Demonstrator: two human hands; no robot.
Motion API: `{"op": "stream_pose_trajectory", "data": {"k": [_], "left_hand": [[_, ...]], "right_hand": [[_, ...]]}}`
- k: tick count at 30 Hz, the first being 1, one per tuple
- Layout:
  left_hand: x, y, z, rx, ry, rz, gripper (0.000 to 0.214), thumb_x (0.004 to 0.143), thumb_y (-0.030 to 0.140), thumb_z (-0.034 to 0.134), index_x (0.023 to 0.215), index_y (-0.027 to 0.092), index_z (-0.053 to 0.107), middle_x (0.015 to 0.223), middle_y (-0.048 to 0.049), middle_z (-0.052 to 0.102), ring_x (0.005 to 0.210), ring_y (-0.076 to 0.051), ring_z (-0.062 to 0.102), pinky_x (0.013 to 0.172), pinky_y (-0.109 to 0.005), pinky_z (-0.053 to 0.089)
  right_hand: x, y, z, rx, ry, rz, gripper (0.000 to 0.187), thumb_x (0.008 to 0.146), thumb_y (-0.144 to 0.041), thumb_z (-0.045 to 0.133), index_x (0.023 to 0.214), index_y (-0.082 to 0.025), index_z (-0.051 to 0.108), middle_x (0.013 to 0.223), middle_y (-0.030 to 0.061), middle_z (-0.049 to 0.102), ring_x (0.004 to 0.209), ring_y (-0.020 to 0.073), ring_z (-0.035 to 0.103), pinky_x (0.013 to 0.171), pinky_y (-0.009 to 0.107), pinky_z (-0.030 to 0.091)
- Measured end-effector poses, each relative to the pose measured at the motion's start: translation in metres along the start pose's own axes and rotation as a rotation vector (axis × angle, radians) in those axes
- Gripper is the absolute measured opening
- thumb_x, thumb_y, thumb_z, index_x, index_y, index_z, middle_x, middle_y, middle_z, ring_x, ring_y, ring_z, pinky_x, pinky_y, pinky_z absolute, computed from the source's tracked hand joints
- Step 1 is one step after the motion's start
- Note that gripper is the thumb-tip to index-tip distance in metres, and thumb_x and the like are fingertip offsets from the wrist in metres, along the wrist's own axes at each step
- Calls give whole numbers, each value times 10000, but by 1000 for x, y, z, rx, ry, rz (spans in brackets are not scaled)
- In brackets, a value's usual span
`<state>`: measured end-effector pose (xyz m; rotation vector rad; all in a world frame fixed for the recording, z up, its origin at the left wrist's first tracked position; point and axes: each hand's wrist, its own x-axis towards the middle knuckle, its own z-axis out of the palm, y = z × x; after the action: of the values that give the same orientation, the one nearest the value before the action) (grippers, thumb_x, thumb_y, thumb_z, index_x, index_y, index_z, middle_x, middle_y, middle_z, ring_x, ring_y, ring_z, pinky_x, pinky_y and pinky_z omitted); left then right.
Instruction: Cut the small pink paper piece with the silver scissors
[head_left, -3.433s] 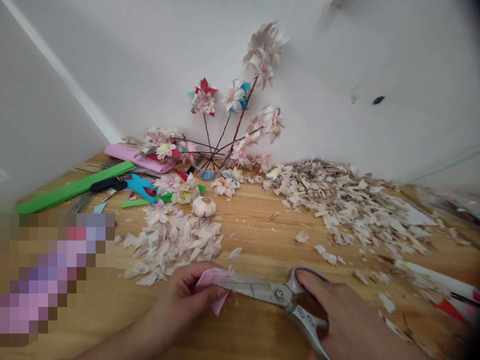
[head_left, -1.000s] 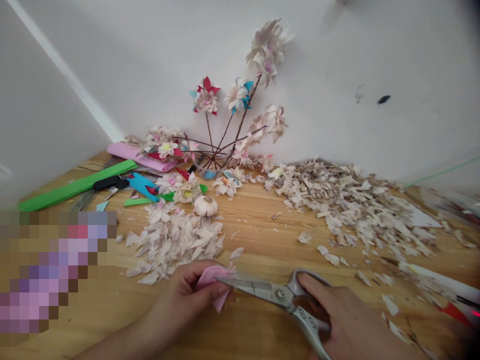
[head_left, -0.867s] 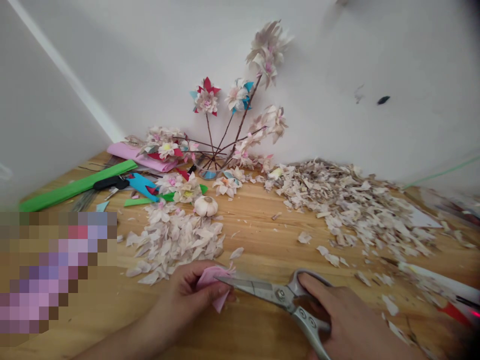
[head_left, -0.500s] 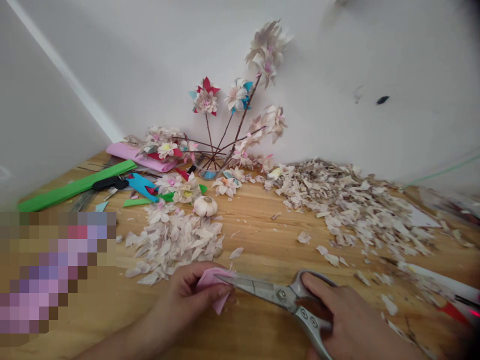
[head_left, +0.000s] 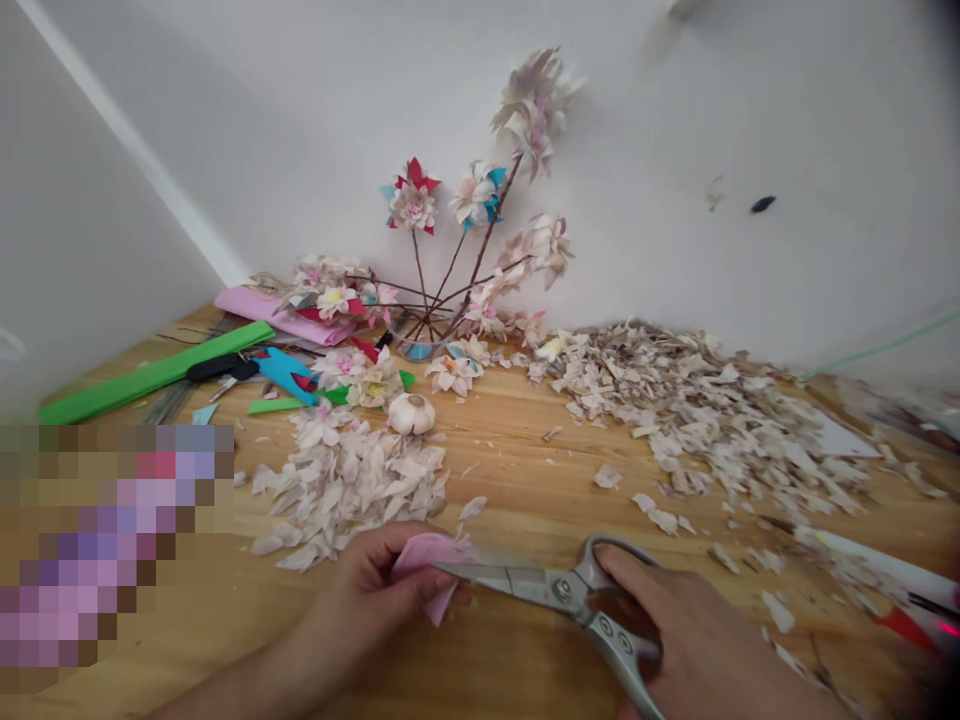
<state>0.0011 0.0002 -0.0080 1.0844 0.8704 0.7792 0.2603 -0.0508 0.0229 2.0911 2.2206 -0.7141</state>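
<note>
My left hand [head_left: 390,572] pinches a small folded piece of pink paper [head_left: 431,552] between thumb and fingers, low in the middle of the view. My right hand [head_left: 690,630] holds silver metal scissors [head_left: 564,590] by the handle loops. Their blades point left, and the lower blade's tip lies over the pink paper beside my left thumb. The upper blade is smeared by motion, parted a little from the lower. Just beyond my left hand lies a heap of pale petals [head_left: 367,475], with a garlic bulb [head_left: 411,413] at its far edge.
Flowers on twigs stand in a clear bowl [head_left: 420,347] by the wall. A large heap of dry pale scraps [head_left: 675,400] covers the table's right side. At left are a green paper strip [head_left: 157,375], a pink paper roll [head_left: 285,315] and black-handled pliers [head_left: 225,368].
The scissors' blades have parted slightly, the upper one now blurred. Their tip has dropped a little on the pink paper. My left hand stays nearly still.
</note>
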Motion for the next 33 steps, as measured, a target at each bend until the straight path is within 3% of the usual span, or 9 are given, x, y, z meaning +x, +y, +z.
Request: {"op": "stream_pose_trajectory", "data": {"k": [5,12,17,33], "left_hand": [[2,3,0,-1,-21,13,109,688,316,715,745,225,731,627,18,694,561,-109,558,561,-212,413],[0,-1,0,-46,-7,-11,135,681,342,731,741,221,737,634,11,713,564,-101,574,547,-191,415],[0,-1,1,-77,-1,-39,147,664,337,750,771,237,741,639,15,727,567,-101,595,553,-189,424],[2,-9,-2,-45,10,-10,193,661,373,741,779,220,732,633,5,705,563,-118,579,557,-219,435]], "right_hand": [[0,2,3,2,17,-3,483,448,-317,837,809,-260,521,786,-8,666,710,238,604,571,263,369],[1,1,4,13,-6,-11,582,360,-291,897,809,-248,528,740,-33,660,679,221,605,562,251,363],[2,-3,1,3,10,-4,496,429,-291,874,789,-239,537,731,-20,660,687,228,610,570,260,383],[3,-1,-2,25,2,-5,482,433,-301,874,717,-248,489,680,-48,656,623,188,579,538,243,380]]}}
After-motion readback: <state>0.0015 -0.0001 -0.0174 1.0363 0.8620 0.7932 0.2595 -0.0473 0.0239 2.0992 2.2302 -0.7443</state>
